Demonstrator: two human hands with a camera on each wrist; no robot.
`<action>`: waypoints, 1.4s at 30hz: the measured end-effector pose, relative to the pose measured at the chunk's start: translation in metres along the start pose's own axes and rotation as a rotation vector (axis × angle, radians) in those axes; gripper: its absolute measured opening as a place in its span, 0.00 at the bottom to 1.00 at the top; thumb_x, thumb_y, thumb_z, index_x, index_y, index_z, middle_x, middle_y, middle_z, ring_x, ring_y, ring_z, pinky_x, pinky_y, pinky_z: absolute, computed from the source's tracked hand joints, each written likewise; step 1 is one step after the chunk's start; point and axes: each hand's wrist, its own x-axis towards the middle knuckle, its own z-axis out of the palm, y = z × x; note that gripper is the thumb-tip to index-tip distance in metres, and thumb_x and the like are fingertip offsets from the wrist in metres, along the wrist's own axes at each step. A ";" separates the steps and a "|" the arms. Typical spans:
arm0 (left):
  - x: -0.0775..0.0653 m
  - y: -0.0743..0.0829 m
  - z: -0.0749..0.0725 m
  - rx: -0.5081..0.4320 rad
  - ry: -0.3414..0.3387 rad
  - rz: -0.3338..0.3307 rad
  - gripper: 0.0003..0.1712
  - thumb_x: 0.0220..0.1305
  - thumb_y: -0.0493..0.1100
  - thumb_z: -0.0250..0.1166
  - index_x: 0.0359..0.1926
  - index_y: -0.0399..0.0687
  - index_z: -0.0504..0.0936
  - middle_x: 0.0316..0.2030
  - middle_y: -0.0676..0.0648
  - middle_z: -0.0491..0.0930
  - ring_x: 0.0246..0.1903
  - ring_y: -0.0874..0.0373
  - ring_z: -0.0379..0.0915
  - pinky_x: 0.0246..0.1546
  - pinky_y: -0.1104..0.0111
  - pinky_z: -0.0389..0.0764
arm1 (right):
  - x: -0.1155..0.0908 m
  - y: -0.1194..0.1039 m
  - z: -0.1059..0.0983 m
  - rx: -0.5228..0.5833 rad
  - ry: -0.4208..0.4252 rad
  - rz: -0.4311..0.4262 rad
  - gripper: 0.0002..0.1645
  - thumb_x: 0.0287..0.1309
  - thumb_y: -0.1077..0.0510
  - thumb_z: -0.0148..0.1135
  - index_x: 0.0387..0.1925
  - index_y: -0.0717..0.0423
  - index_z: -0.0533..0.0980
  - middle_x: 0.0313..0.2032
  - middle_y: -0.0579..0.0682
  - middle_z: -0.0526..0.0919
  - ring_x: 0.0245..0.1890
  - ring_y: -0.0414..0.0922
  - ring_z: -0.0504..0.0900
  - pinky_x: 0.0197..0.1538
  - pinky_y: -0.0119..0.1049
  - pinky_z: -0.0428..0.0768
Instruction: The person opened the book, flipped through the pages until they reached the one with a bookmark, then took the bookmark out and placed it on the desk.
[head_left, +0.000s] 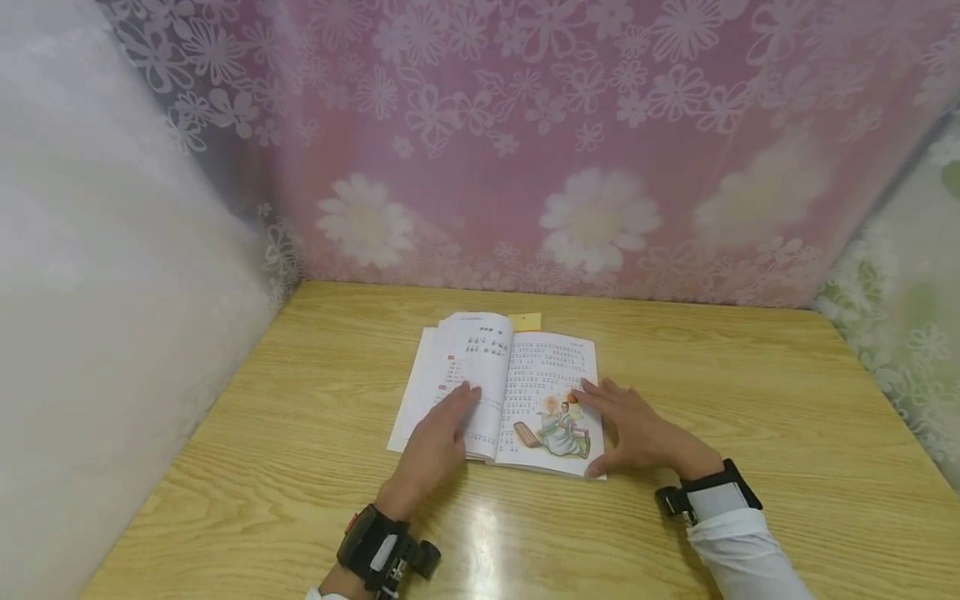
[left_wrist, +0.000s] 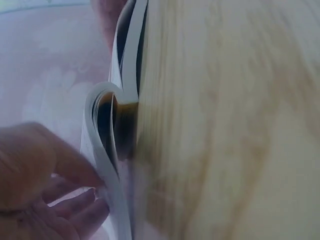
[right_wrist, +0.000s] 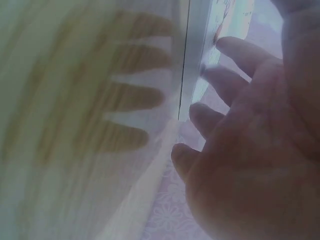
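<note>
An open book (head_left: pixel 543 362) lies on the table, text on both pages and a coloured picture of a seated figure low on the right page. My left hand (head_left: pixel 435 442) rests on the left-hand pages, which bulge up near the spine. From the side, the left wrist view has the left hand (left_wrist: pixel 65 175) against these curved pages (left_wrist: pixel 95 130). Fairly straight and spread, the fingers of my right hand (head_left: pixel 637 427) touch the right page near its outer edge. In the right wrist view the right hand (right_wrist: pixel 240 115) has its fingertips along the book's side (right_wrist: pixel 192 60).
Behind the top of the book a small yellow piece (head_left: pixel 525 322) sticks out. The wood-grain table (head_left: pixel 300 400) is bounded by a pink floral curtain (head_left: pixel 480 167) at the back and pale sheets at both sides. Each wrist wears a black strapped camera.
</note>
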 end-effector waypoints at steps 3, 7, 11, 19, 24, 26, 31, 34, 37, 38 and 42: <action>0.000 0.003 0.000 0.005 -0.022 -0.021 0.27 0.57 0.36 0.50 0.61 0.48 0.68 0.63 0.46 0.64 0.63 0.54 0.56 0.62 0.60 0.58 | 0.000 0.000 0.000 0.001 -0.013 0.024 0.62 0.29 0.26 0.63 0.65 0.51 0.58 0.68 0.58 0.56 0.66 0.64 0.45 0.59 0.70 0.40; 0.003 0.009 -0.001 -0.011 -0.050 -0.047 0.26 0.59 0.47 0.51 0.60 0.48 0.68 0.63 0.45 0.63 0.62 0.53 0.55 0.61 0.59 0.59 | -0.001 -0.001 -0.001 -0.018 -0.025 0.064 0.61 0.28 0.25 0.63 0.66 0.46 0.58 0.68 0.54 0.55 0.67 0.62 0.43 0.59 0.69 0.34; 0.005 0.015 -0.001 0.003 -0.079 -0.029 0.30 0.59 0.55 0.52 0.61 0.48 0.67 0.64 0.44 0.61 0.63 0.53 0.53 0.61 0.58 0.59 | 0.000 -0.002 -0.002 -0.022 -0.012 0.089 0.58 0.31 0.26 0.62 0.65 0.45 0.59 0.68 0.53 0.57 0.67 0.61 0.44 0.60 0.67 0.34; 0.007 0.029 0.004 0.058 -0.143 -0.035 0.52 0.45 0.76 0.53 0.66 0.53 0.59 0.67 0.42 0.53 0.64 0.47 0.49 0.55 0.51 0.66 | 0.003 -0.003 -0.002 -0.074 0.102 0.118 0.51 0.33 0.24 0.59 0.59 0.46 0.68 0.62 0.52 0.67 0.65 0.61 0.52 0.62 0.65 0.37; 0.009 0.040 0.011 0.198 -0.124 -0.024 0.61 0.37 0.83 0.50 0.65 0.48 0.59 0.66 0.37 0.54 0.62 0.40 0.51 0.55 0.50 0.65 | 0.009 -0.010 -0.011 -0.136 0.191 0.102 0.50 0.31 0.21 0.58 0.54 0.44 0.72 0.61 0.53 0.69 0.64 0.60 0.54 0.63 0.64 0.39; 0.010 0.042 0.013 0.265 -0.089 -0.011 0.61 0.38 0.82 0.51 0.64 0.44 0.61 0.65 0.35 0.57 0.60 0.39 0.54 0.56 0.51 0.64 | 0.012 -0.015 -0.016 -0.158 0.244 0.068 0.49 0.31 0.21 0.58 0.54 0.44 0.73 0.61 0.54 0.69 0.64 0.59 0.54 0.63 0.64 0.41; 0.010 0.042 0.018 0.339 -0.004 -0.014 0.46 0.48 0.66 0.59 0.61 0.39 0.64 0.61 0.34 0.63 0.56 0.37 0.61 0.52 0.49 0.68 | 0.016 -0.027 -0.022 -0.153 0.361 -0.035 0.50 0.33 0.23 0.58 0.57 0.45 0.70 0.63 0.57 0.65 0.64 0.59 0.54 0.62 0.64 0.44; 0.010 0.039 0.017 0.261 -0.001 -0.045 0.39 0.50 0.52 0.60 0.62 0.40 0.63 0.61 0.35 0.64 0.58 0.39 0.60 0.52 0.49 0.68 | 0.014 -0.028 -0.022 -0.144 0.393 -0.068 0.57 0.31 0.24 0.60 0.63 0.45 0.62 0.66 0.58 0.59 0.65 0.59 0.53 0.61 0.65 0.45; 0.009 0.035 0.015 0.152 0.000 -0.085 0.40 0.49 0.45 0.57 0.66 0.43 0.57 0.62 0.39 0.63 0.60 0.45 0.59 0.52 0.51 0.69 | 0.012 -0.028 -0.021 -0.134 0.384 -0.078 0.64 0.28 0.23 0.62 0.67 0.44 0.54 0.68 0.58 0.53 0.65 0.57 0.52 0.60 0.67 0.44; 0.008 0.034 0.014 0.118 0.015 -0.093 0.41 0.50 0.45 0.56 0.67 0.44 0.55 0.62 0.40 0.63 0.59 0.47 0.61 0.50 0.52 0.71 | 0.011 -0.027 -0.020 -0.129 0.367 -0.073 0.65 0.27 0.23 0.61 0.68 0.43 0.52 0.68 0.59 0.52 0.66 0.57 0.51 0.60 0.67 0.44; 0.005 0.029 0.010 0.012 0.120 -0.114 0.40 0.54 0.46 0.54 0.67 0.43 0.53 0.59 0.41 0.66 0.50 0.51 0.68 0.41 0.57 0.75 | 0.007 -0.023 -0.015 -0.112 0.262 -0.044 0.67 0.26 0.21 0.60 0.68 0.44 0.51 0.68 0.61 0.51 0.66 0.58 0.51 0.60 0.69 0.45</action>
